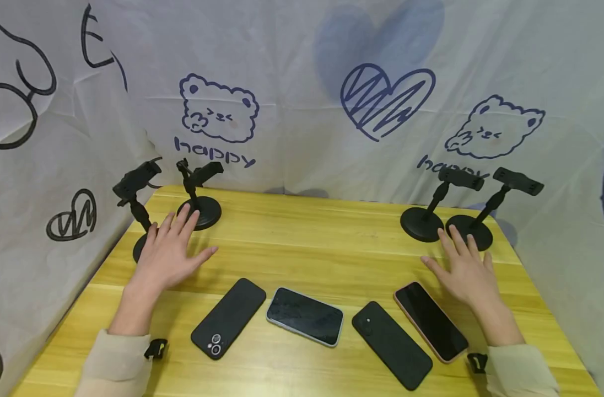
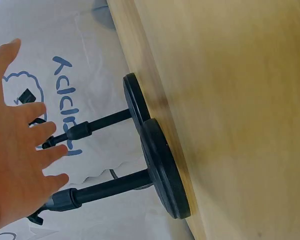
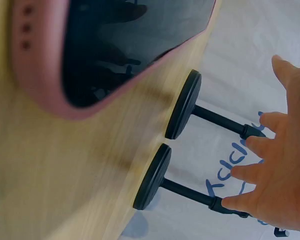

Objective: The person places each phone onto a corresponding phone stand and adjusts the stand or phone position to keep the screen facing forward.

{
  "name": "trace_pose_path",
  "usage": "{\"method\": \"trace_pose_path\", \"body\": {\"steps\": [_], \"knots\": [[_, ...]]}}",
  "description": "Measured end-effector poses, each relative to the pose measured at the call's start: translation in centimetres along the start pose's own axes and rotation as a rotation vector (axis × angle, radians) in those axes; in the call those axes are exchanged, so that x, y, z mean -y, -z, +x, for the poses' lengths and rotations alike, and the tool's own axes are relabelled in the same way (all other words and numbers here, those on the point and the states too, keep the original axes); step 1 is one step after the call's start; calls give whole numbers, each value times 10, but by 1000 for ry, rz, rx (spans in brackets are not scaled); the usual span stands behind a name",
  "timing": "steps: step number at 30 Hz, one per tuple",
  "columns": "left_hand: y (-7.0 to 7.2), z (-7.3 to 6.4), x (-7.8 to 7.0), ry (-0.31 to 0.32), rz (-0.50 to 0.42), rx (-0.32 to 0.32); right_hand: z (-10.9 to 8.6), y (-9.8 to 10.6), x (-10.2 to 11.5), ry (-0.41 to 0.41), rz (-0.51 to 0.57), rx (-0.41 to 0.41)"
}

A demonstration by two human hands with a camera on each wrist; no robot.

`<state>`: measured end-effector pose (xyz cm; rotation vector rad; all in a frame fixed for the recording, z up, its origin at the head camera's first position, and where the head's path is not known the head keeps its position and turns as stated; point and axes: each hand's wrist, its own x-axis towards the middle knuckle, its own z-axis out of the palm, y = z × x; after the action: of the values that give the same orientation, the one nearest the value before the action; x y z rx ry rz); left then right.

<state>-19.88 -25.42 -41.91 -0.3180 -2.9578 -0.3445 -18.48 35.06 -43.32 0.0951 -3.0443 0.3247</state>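
Note:
My left hand (image 1: pixel 168 253) has its fingers spread and holds nothing. It is nearest to two black phone stands on the left, one by the wall (image 1: pixel 136 181) and one farther back (image 1: pixel 209 212). On the right, my other hand (image 1: pixel 468 270) is also spread and bare, in front of two more black stands, the inner one (image 1: pixel 421 225) and the outer one (image 1: pixel 483 236). Between the hands lie a black phone with two lenses (image 1: pixel 230 314), a pale-edged phone screen up (image 1: pixel 304 315), a black-cased phone (image 1: pixel 393 347) and a pink-edged phone (image 1: pixel 431 321), screen up.
The wooden table (image 1: pixel 302 248) meets a white cloth backdrop (image 1: pixel 292 66) with drawn hearts and bears at its back edge. Another white cloth (image 1: pixel 24 275) hangs along the left side. Each wrist carries a small black strap fitting, seen at the left cuff (image 1: pixel 156 348).

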Motion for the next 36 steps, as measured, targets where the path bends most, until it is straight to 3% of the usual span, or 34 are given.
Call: {"method": "trace_pose_path", "body": {"steps": [5, 8, 12, 16, 24, 30, 36], "knots": [[2, 4, -11, -37, -27, -60, 4, 4, 2, 27, 44, -87], [1, 7, -24, -64, -40, -89, 10, 8, 2, 22, 134, -143], [1, 9, -45, -108, -59, -80, 22, 14, 1, -31, 289, -207], [-1, 10, -69, -195, -107, -46, 38, 18, 2, -107, 418, -272], [-11, 7, -117, -372, -140, 82, 73, 24, 2, -223, 579, -332], [-21, 2, -152, -470, -126, 249, 95, 24, -1, -243, 607, -326], [-33, 1, -179, -503, -90, 385, 110, 28, -4, -284, 612, -280]]}}
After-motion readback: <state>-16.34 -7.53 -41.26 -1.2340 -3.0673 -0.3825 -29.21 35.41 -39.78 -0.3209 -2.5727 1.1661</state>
